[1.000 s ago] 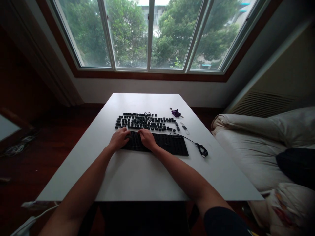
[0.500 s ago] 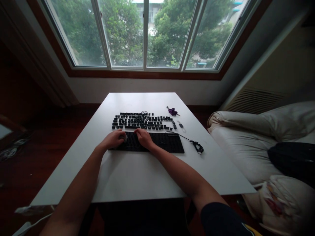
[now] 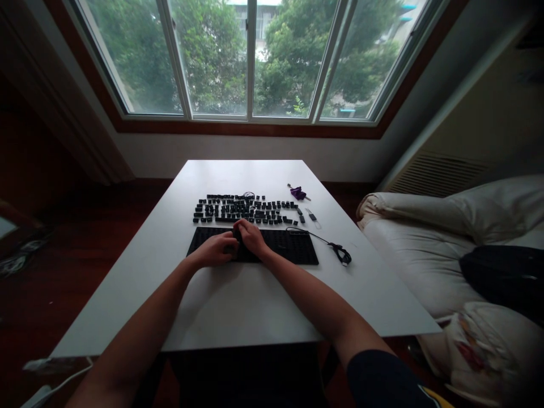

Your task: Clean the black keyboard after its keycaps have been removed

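A black keyboard (image 3: 284,245) lies flat on the white table, its keycaps off. My left hand (image 3: 217,249) is over its left half, fingers curled closed; what they hold, if anything, is hidden. Close beside it, my right hand (image 3: 251,237) is above the keyboard's middle, thumb and fingers pinched together. Whatever is between those fingertips is too small to make out. Just beyond the keyboard, many loose black keycaps (image 3: 238,209) stand in rough rows. From its back edge runs a cable (image 3: 340,254), its end bundled on the right.
On the white table (image 3: 238,306), a purple cloth-like item (image 3: 298,193) with a thin handle lies at the back right. Nearer is a small dark piece with a wire loop (image 3: 313,217). A pale sofa (image 3: 408,249) stands right of the table, below the window.
My left hand has moved right and slightly toward me, from the keyboard's left end to beside my right hand. A greyish bit seen at its fingers is out of sight. My right hand stays nearly still.
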`<state>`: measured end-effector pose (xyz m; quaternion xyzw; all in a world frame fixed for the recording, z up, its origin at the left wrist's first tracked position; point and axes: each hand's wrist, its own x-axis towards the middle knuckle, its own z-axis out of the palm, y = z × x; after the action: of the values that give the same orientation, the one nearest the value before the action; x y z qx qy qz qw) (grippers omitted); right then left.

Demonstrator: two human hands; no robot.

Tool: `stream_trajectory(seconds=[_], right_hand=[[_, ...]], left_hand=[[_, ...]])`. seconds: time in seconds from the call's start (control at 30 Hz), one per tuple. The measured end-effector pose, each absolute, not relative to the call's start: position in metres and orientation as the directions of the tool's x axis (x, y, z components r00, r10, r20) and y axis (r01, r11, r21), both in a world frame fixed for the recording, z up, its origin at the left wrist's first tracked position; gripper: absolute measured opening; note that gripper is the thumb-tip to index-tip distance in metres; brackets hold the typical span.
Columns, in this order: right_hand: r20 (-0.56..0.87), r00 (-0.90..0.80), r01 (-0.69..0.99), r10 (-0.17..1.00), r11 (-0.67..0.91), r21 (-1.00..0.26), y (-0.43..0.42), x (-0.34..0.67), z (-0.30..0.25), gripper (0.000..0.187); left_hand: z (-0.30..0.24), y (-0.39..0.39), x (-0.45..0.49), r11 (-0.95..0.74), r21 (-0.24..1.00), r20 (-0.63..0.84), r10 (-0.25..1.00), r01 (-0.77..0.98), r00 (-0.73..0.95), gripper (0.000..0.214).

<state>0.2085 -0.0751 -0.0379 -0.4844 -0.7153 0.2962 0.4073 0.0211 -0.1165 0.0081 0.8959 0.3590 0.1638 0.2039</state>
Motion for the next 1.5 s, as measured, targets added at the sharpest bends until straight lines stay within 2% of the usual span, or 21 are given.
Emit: stream_trajectory(seconds=[0.07, 0.2, 0.3, 0.37, 0.43, 0.63, 0.83, 1.03, 1.17, 1.3, 1.5], right_hand=[[0.303, -0.192, 0.440, 0.933, 0.358, -0.823, -0.075, 0.209, -0.038, 0.025], [0.313, -0.196, 0.451, 0.929, 0.369, -0.813, -0.076, 0.209, -0.038, 0.024], [0.304, -0.196, 0.465, 0.932, 0.361, -0.809, -0.078, 0.208, -0.037, 0.023], [0.309, -0.198, 0.469, 0.930, 0.367, -0.804, -0.079, 0.209, -0.036, 0.023], [0.314, -0.199, 0.472, 0.928, 0.371, -0.800, -0.079, 0.209, -0.036, 0.024], [0.341, -0.201, 0.462, 0.918, 0.396, -0.794, -0.076, 0.208, -0.040, 0.025], [0.330, -0.200, 0.463, 0.923, 0.386, -0.798, -0.076, 0.209, -0.038, 0.024], [0.322, -0.200, 0.465, 0.925, 0.379, -0.800, -0.077, 0.209, -0.038, 0.024], [0.327, -0.206, 0.466, 0.922, 0.386, -0.796, -0.078, 0.208, -0.036, 0.023], [0.344, -0.208, 0.461, 0.916, 0.402, -0.791, -0.077, 0.208, -0.036, 0.023], [0.323, -0.202, 0.468, 0.924, 0.381, -0.797, -0.075, 0.208, -0.039, 0.024]], left_hand=[[0.005, -0.111, 0.012, -0.635, 0.475, 0.159, 0.742, 0.609, 0.651, 0.021], [0.001, -0.090, -0.032, -0.484, 0.459, 0.165, 0.871, 0.745, 0.463, 0.023], [-0.001, -0.080, -0.055, -0.402, 0.491, 0.136, 0.912, 0.773, 0.388, 0.024], [-0.002, -0.080, -0.054, -0.397, 0.470, 0.147, 0.916, 0.788, 0.374, 0.022], [-0.003, -0.085, -0.040, -0.424, 0.416, 0.185, 0.906, 0.804, 0.382, 0.019], [-0.005, -0.099, -0.005, -0.616, 0.244, 0.262, 0.785, 0.749, 0.561, 0.021], [-0.005, -0.095, -0.016, -0.522, 0.276, 0.290, 0.845, 0.807, 0.448, 0.056], [-0.002, -0.092, -0.030, -0.436, 0.235, 0.229, 0.894, 0.869, 0.386, 0.036], [0.001, -0.092, -0.034, -0.462, 0.247, 0.237, 0.881, 0.852, 0.409, 0.030], [0.000, -0.096, -0.022, -0.557, 0.255, 0.272, 0.826, 0.790, 0.494, 0.033], [-0.006, -0.101, -0.005, -0.610, 0.281, 0.305, 0.789, 0.741, 0.533, 0.052]])
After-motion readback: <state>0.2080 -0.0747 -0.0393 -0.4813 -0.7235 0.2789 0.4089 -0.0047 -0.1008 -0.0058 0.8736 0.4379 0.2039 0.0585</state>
